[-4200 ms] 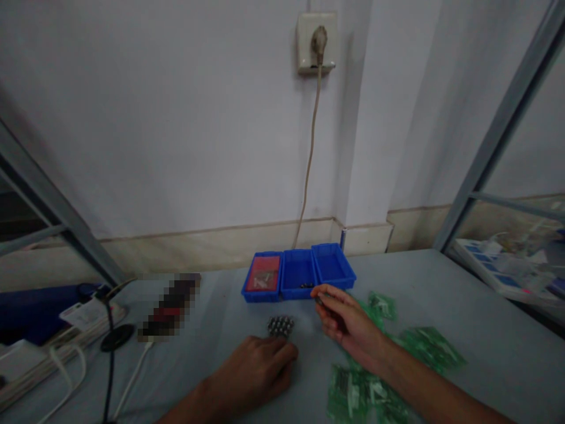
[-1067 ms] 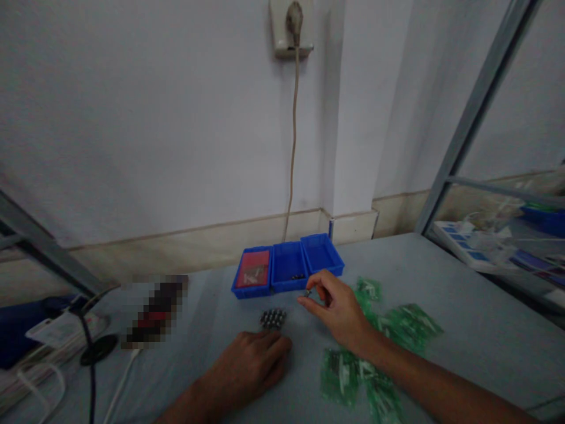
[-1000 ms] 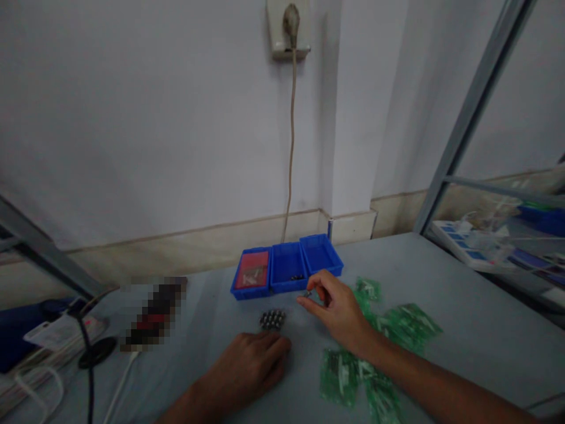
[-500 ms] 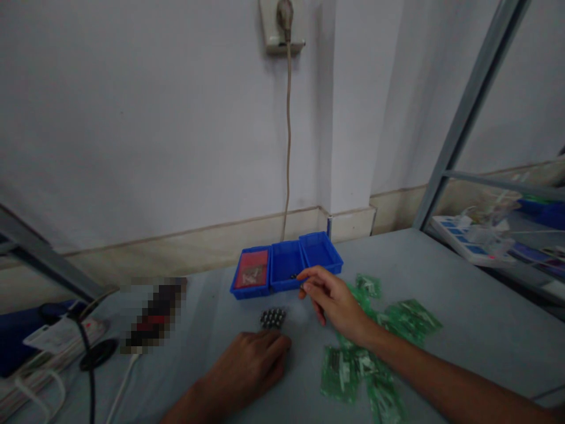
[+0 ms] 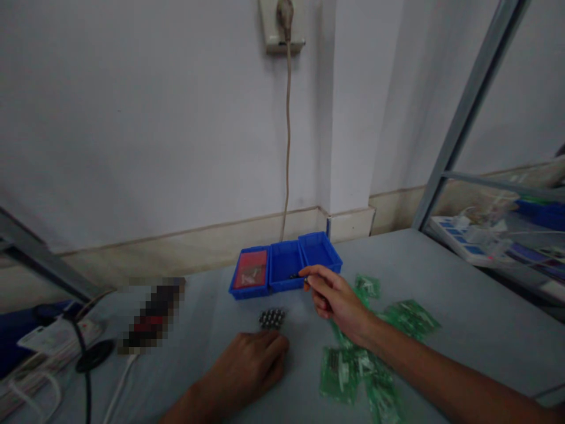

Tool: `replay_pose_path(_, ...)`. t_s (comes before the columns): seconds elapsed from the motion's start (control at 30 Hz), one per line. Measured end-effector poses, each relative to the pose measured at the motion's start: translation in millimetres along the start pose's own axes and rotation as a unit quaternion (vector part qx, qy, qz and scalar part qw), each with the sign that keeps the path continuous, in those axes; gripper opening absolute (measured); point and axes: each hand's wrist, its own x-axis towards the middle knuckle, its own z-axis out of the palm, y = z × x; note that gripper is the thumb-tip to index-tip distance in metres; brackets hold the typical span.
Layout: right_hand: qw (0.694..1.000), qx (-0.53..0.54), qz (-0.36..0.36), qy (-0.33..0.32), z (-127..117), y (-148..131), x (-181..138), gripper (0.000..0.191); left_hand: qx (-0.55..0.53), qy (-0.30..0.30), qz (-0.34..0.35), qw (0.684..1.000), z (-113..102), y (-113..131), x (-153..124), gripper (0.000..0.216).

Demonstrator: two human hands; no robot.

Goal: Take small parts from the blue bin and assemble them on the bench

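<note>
My left hand rests on the table with its fingers curled together. Just beyond its fingertips sits a tight cluster of small dark, shiny round pieces; whether the fingers grip its near end is hidden. My right hand hovers at the front edge of the middle blue tray, thumb and index finger pinched around a small dark piece too small to name. A few small dark bits lie in that tray. The left blue tray holds a pink-red sheet with a clear packet on it.
A third blue tray adjoins on the right. Several green plastic packets lie under and around my right forearm. Cables, a pixelated object and a power strip are at left; another power strip is at right.
My right hand has shifted slightly, its lower fingers curling in more, with the pinch still at the middle tray's front edge. The left hand stays beside the cluster.
</note>
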Motion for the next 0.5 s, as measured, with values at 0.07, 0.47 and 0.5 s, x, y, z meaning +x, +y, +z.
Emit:
replay_pose_path(0.07,0.994,-0.099,-0.044,0.011,0,0,-1,0.032,-0.003,-0.001,-0.001,1.000,-1,1,0,0.013)
replay_pose_path(0.47,0.896,-0.355,-0.259,0.065,3,-2,-15,0.015,0.009,-0.016,-0.004,1.000,-1,0,0,0.012)
replay_pose_path(0.5,0.895,-0.354,-0.260,0.073,3,-2,-14,0.014,0.011,-0.017,-0.004,1.000,-1,0,0,0.012)
